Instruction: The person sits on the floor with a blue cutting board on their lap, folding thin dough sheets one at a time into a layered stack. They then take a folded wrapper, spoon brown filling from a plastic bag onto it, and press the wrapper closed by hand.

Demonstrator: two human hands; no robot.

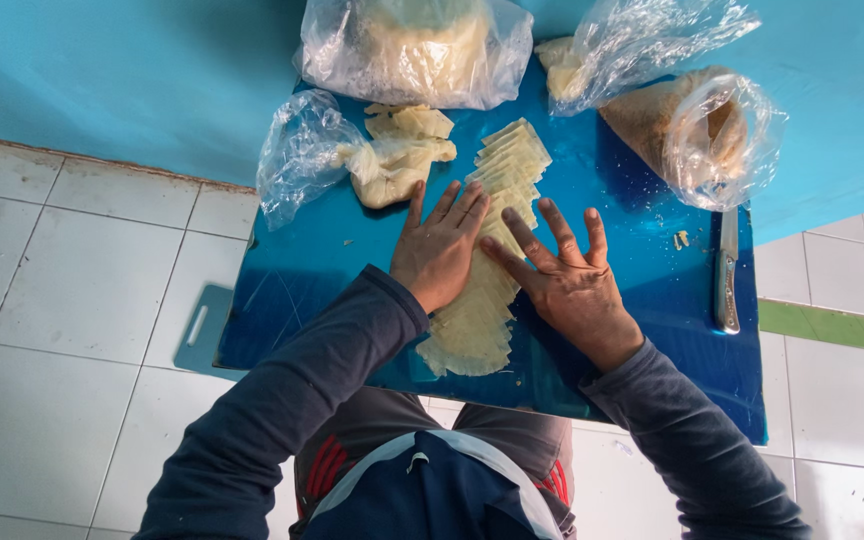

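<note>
— Fingers first: we have them spread and laid flat, nothing pinched. Our left hand presses its palm on the near-left part of the row of thin pale slices; our right hand lies just beside it, fingertips resting on the row's right edge.

— And the row itself?

— It runs up the middle of the blue cutting board, overlapped like fallen cards, from the board's near edge toward the far side. The far slices look squarer and neater than the near ones, which fan out ragged under our wrists.

— So which step do we judge this to be?

— Flattening and evening out the shingled row, we think. Both hands bear down, neither grips.

— What does a next move call for?

— Light, even pressure, and sliding along the row without dragging slices apart; they look thin and soft.

— Around us?

— A knife lies at the board's right edge, well apart from our right hand. Beyond the row sit pale lumps spilling from a clear plastic bag, a fuller bag behind, and a bag of brownish stuff at the far right. White tiled floor lies to the left.
</note>
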